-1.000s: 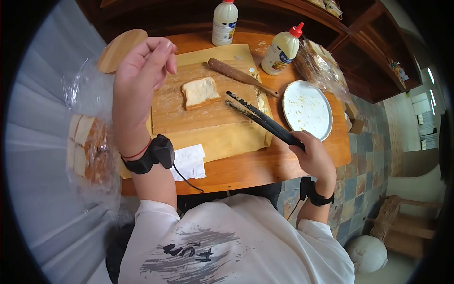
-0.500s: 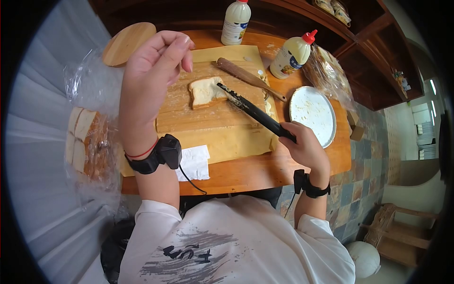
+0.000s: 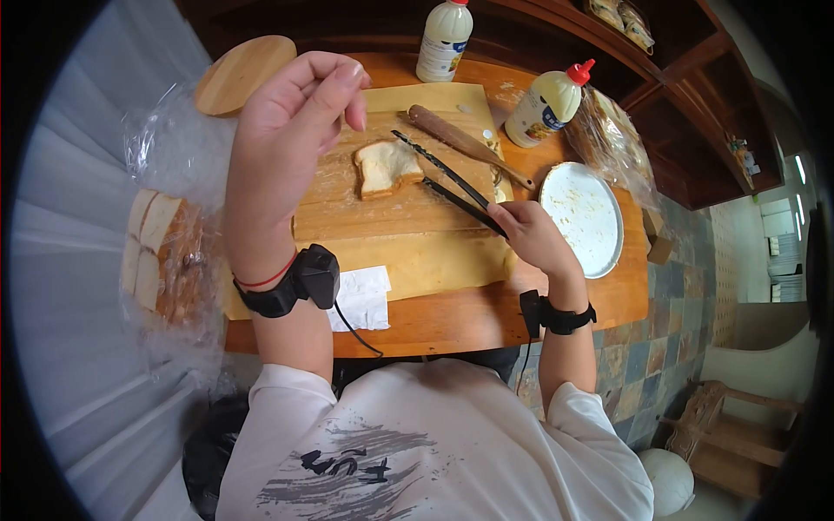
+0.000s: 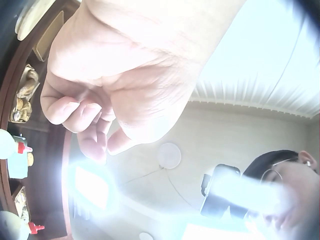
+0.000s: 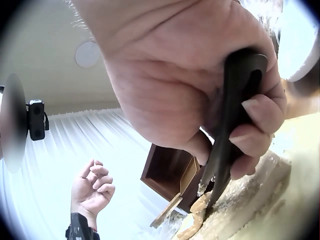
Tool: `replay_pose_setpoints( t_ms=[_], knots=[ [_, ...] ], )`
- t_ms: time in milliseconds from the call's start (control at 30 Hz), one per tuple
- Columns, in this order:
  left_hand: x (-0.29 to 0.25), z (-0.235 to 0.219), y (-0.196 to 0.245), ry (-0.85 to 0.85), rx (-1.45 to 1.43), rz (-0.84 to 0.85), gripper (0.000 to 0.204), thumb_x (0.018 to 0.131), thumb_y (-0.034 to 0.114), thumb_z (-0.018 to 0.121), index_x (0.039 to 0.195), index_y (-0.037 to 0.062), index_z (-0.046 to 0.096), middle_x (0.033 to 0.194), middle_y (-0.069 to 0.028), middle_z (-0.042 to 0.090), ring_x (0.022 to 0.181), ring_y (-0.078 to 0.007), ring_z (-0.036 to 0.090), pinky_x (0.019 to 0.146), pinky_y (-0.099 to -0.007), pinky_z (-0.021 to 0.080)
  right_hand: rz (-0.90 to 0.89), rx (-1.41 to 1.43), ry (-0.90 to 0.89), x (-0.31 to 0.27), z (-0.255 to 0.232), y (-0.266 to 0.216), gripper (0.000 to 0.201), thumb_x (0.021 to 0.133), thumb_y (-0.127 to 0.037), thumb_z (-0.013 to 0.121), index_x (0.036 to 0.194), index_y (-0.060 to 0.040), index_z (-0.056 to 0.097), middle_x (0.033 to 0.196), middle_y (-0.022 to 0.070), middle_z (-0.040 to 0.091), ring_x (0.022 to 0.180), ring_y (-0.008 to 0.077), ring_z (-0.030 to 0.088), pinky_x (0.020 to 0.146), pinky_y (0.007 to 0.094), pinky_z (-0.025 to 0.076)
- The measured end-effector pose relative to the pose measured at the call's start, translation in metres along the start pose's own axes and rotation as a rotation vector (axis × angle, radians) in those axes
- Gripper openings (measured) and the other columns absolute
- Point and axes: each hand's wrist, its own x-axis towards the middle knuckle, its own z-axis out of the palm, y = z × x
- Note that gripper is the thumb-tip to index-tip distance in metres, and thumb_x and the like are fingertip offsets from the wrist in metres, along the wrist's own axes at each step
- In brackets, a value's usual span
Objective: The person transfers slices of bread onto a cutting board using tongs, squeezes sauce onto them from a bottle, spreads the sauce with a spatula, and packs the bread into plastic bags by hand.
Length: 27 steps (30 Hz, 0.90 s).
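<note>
A slice of white bread (image 3: 375, 170) with a brown crust lies on the floury wooden cutting board (image 3: 334, 217); its right side looks dented. My right hand (image 3: 540, 239) grips black tongs (image 3: 469, 207), their arms spread apart at the slice's right side. One tip reaches past the slice's upper right corner, the other is by its lower right. In the right wrist view, fingers curl round the tongs (image 5: 231, 117), whose ends are close to the bread (image 5: 189, 226). My left hand (image 3: 287, 130) is raised left of the board, loosely curled and holding nothing.
Behind the slice lies a wooden spatula (image 3: 465, 141). Two dressing bottles, one upright (image 3: 445, 43) and one with a red nozzle (image 3: 543, 108), stand at the back. A crumb-strewn white plate (image 3: 582, 221) is right, bagged bread (image 3: 156, 247) left, a white paper (image 3: 360, 300) in front.
The tongs have moved left from beside the slice onto its right edge, closing there, and now their arms are spread again. The slice's right side has become dented. My left hand stays raised.
</note>
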Motion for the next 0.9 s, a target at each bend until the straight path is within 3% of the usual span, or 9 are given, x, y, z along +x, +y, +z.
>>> replay_pose_setpoints(
  t_ms=[67, 200, 267, 367, 500, 600, 900],
  knots=[
    [-0.001, -0.001, 0.002, 0.037, 0.042, 0.001, 0.02, 0.108, 0.02, 0.056, 0.108, 0.0024, 0.066, 0.082, 0.0, 0.061, 0.06, -0.0003, 0.035, 0.056, -0.0175, 0.029, 0.072, -0.094, -0.006, 0.004, -0.003, 0.008, 0.04, 0.101, -0.031, 0.068, 0.094, 0.0082, 0.072, 0.067, 0.0191, 0.058, 0.062, 0.0232, 0.051, 0.063, 0.0393, 0.047],
    [0.0, -0.008, 0.0, 0.047, -0.015, 0.028, 0.021, 0.106, 0.023, 0.061, 0.104, 0.0024, 0.068, 0.079, 0.0037, 0.062, 0.06, 0.0011, 0.038, 0.054, -0.016, 0.029, 0.008, -0.159, 0.001, -0.002, -0.003, 0.0, 0.038, 0.101, -0.028, 0.068, 0.093, 0.0089, 0.071, 0.067, 0.0171, 0.062, 0.057, 0.0217, 0.056, 0.061, 0.0374, 0.049],
    [0.0, -0.011, 0.0, 0.044, -0.036, 0.04, 0.021, 0.106, 0.022, 0.061, 0.104, 0.0024, 0.068, 0.079, 0.0034, 0.062, 0.06, 0.0014, 0.038, 0.054, -0.0161, 0.028, 0.103, 0.01, -0.091, 0.0, 0.003, 0.004, 0.032, 0.101, -0.023, 0.067, 0.096, 0.0083, 0.072, 0.069, 0.0141, 0.068, 0.054, 0.0193, 0.06, 0.059, 0.0349, 0.051],
    [-0.001, -0.011, 0.003, 0.067, -0.029, 0.038, 0.022, 0.105, 0.023, 0.061, 0.105, 0.0024, 0.068, 0.079, 0.0031, 0.062, 0.06, 0.0016, 0.038, 0.053, -0.0161, 0.028, 0.101, 0.064, -0.095, -0.001, 0.004, -0.005, 0.029, 0.099, -0.021, 0.067, 0.099, 0.0082, 0.072, 0.07, 0.0118, 0.071, 0.051, 0.0171, 0.061, 0.056, 0.0325, 0.051],
    [-0.003, -0.015, 0.005, 0.074, -0.044, 0.048, 0.022, 0.105, 0.023, 0.061, 0.105, 0.0023, 0.069, 0.08, 0.0028, 0.063, 0.06, 0.0015, 0.038, 0.054, -0.016, 0.028, 0.026, 0.106, -0.022, 0.001, 0.003, 0.002, 0.026, 0.098, -0.019, 0.068, 0.096, 0.006, 0.074, 0.07, 0.0113, 0.07, 0.052, 0.0168, 0.06, 0.056, 0.0325, 0.05],
    [-0.003, -0.019, 0.004, 0.07, -0.048, 0.06, 0.022, 0.105, 0.023, 0.062, 0.105, 0.0023, 0.069, 0.08, 0.0023, 0.063, 0.06, 0.0013, 0.038, 0.054, -0.0162, 0.029, -0.089, -0.069, 0.053, 0.001, 0.007, 0.002, 0.022, 0.096, -0.017, 0.069, 0.091, 0.0029, 0.074, 0.068, 0.0096, 0.07, 0.053, 0.0154, 0.058, 0.056, 0.0327, 0.049],
    [-0.005, -0.03, 0.005, 0.103, -0.112, 0.104, 0.021, 0.106, 0.022, 0.062, 0.106, 0.0011, 0.068, 0.08, -0.0006, 0.064, 0.057, 0.0004, 0.038, 0.054, -0.017, 0.03, -0.083, 0.218, 0.029, 0.015, 0.029, -0.048, 0.027, 0.097, -0.02, 0.07, 0.084, 0.0039, 0.07, 0.062, 0.0054, 0.061, 0.053, 0.0112, 0.054, 0.054, 0.0314, 0.046]
  ],
)
